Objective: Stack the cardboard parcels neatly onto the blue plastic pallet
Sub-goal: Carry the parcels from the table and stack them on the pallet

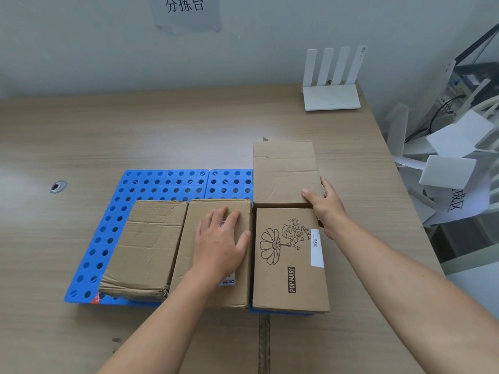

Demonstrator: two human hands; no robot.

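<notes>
Fingers [218, 220] of your left hand [220, 244] are lying straight and slightly spread, pressing flat on the top of the middle parcel [189, 238] and gripping nothing. Your right hand [328, 209] is clasping the near right corner of the far parcel [286, 174], with the thumb lying on its top and the fingers curling round its right side. That parcel is sitting at the far right, touching the printed parcel [290, 260] just in front of it. The crumpled parcel [145, 247], the middle parcel and the printed parcel are lying side by side, left to right, along the near edge of the blue pallet [162, 184], which is resting on the wooden table [135, 130].
</notes>
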